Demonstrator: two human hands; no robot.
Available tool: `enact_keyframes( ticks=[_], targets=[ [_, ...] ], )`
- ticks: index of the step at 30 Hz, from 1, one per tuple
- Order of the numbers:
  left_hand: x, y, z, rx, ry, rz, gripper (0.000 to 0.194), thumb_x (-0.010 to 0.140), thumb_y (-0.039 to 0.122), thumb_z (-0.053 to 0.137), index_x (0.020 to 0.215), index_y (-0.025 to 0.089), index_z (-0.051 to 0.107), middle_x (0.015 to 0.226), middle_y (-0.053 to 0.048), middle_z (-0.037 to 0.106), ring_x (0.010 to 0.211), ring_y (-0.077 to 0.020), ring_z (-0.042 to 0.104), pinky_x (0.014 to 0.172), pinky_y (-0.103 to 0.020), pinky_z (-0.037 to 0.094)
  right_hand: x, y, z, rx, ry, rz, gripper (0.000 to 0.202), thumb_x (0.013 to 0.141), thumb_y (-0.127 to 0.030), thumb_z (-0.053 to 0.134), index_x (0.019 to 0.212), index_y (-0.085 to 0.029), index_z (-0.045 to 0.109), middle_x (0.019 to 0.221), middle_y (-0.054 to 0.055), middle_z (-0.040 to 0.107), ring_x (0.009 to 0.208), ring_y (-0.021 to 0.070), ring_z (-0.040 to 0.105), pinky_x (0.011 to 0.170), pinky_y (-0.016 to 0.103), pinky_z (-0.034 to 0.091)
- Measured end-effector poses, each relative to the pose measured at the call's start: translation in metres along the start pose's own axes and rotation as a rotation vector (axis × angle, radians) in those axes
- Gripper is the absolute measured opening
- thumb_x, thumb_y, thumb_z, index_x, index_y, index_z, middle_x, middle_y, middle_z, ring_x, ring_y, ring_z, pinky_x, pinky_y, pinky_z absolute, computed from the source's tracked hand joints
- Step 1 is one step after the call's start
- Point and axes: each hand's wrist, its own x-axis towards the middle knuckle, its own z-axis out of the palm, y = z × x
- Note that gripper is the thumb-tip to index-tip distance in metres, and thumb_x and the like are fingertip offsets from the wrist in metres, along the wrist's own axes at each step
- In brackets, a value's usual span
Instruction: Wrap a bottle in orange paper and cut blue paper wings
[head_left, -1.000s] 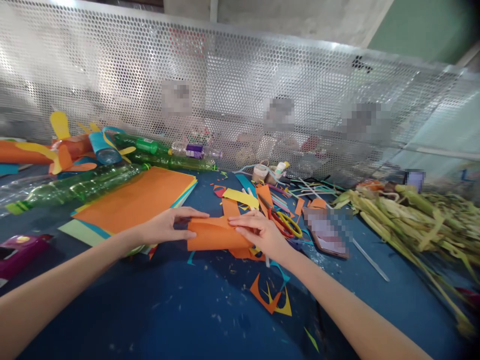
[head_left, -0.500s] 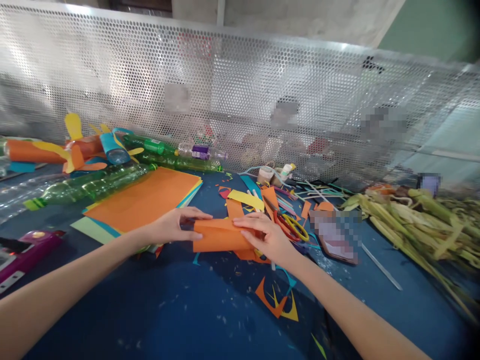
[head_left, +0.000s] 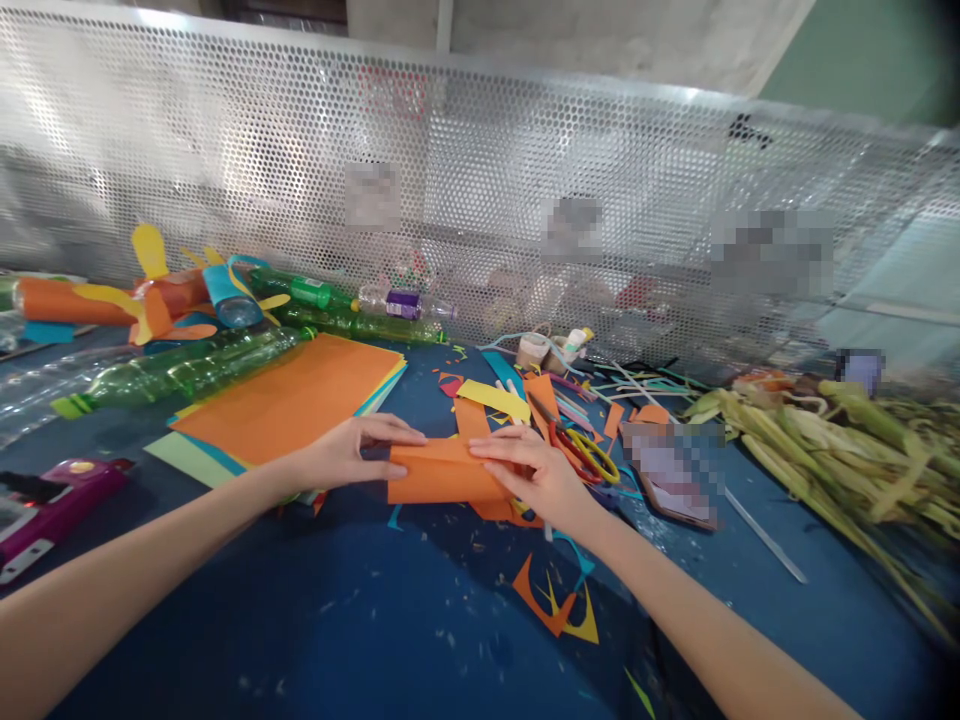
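An orange paper point(head_left: 442, 482), folded or rolled over on itself, is held level above the blue table. My left hand point(head_left: 352, 452) grips its left end between thumb and fingers. At its right part, my right hand point(head_left: 536, 470) pinches the paper, fingers on the top edge and thumb on the front. Behind and beneath it lie orange paper scraps and a yellow strip point(head_left: 493, 399). Scissors with red and yellow handles point(head_left: 592, 455) rest just beyond my right hand. A stack of coloured sheets, orange on top point(head_left: 300, 395), lies behind my left hand.
Green plastic bottles point(head_left: 195, 368) lie at the left, near a purple tool point(head_left: 67, 510). A phone point(head_left: 671, 475) and corn husks point(head_left: 840, 450) are at the right. Cut scraps point(head_left: 547, 605) lie in front. A perforated metal screen point(head_left: 480, 200) stands behind; blurred people show through.
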Motion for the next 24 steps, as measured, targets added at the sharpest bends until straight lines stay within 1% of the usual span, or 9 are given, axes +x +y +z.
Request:
enact_keyframes(
  ticks=[4, 9, 14, 17, 20, 24],
  targets=[
    [0.001, -0.004, 0.001, 0.022, -0.002, 0.046, 0.033, 0.078, 0.028, 0.064, 0.111, 0.03, 0.063, 0.113, -0.006, 0.058, 0.107, -0.0191, 0.053, 0.095, -0.037, 0.042, -0.002, 0.003, 0.0, -0.001, 0.006, -0.057, 0.028, 0.086, -0.019, 0.054, 0.107, -0.031, 0.066, 0.107, -0.001, 0.068, 0.102, 0.0183, 0.055, 0.089, 0.038, 0.048],
    [0.0, -0.011, 0.002, 0.028, 0.006, 0.063, 0.027, 0.077, 0.029, 0.065, 0.104, 0.029, 0.067, 0.112, -0.006, 0.057, 0.106, -0.0192, 0.053, 0.097, -0.038, 0.041, -0.003, 0.006, -0.001, -0.07, -0.02, -0.133, 0.03, 0.087, -0.018, 0.052, 0.111, -0.031, 0.064, 0.109, -0.001, 0.068, 0.102, 0.0178, 0.055, 0.09, 0.039, 0.048],
    [-0.001, -0.01, 0.0, 0.047, -0.006, 0.069, 0.029, 0.079, 0.028, 0.064, 0.107, 0.03, 0.066, 0.115, -0.005, 0.056, 0.109, -0.0187, 0.052, 0.098, -0.037, 0.04, -0.001, 0.002, -0.004, -0.102, -0.043, -0.189, 0.03, 0.087, -0.016, 0.052, 0.111, -0.027, 0.064, 0.109, 0.0, 0.068, 0.1, 0.0167, 0.056, 0.088, 0.036, 0.048],
    [-0.001, -0.007, 0.0, 0.072, -0.018, 0.061, 0.033, 0.078, 0.027, 0.064, 0.11, 0.03, 0.064, 0.12, -0.005, 0.054, 0.114, -0.0198, 0.05, 0.1, -0.038, 0.038, -0.003, 0.002, -0.005, -0.109, -0.055, -0.189, 0.03, 0.087, -0.015, 0.052, 0.113, -0.027, 0.063, 0.111, 0.0, 0.067, 0.102, 0.0163, 0.055, 0.087, 0.035, 0.048],
    [-0.001, -0.005, 0.001, 0.05, -0.014, 0.042, 0.031, 0.076, 0.027, 0.066, 0.107, 0.028, 0.066, 0.126, -0.005, 0.054, 0.117, -0.0211, 0.049, 0.099, -0.039, 0.04, -0.005, 0.004, -0.004, -0.107, -0.064, -0.166, 0.03, 0.087, -0.017, 0.052, 0.112, -0.028, 0.063, 0.111, -0.001, 0.067, 0.102, 0.0165, 0.054, 0.089, 0.036, 0.048],
    [0.0, -0.007, 0.001, 0.031, 0.016, 0.036, 0.029, 0.075, 0.028, 0.067, 0.104, 0.027, 0.067, 0.119, -0.005, 0.061, 0.109, -0.0202, 0.056, 0.095, -0.038, 0.044, -0.003, 0.003, -0.006, -0.086, -0.096, -0.112, 0.03, 0.088, -0.018, 0.051, 0.113, -0.029, 0.062, 0.114, -0.001, 0.065, 0.107, 0.0168, 0.052, 0.093, 0.038, 0.045]
  ],
)
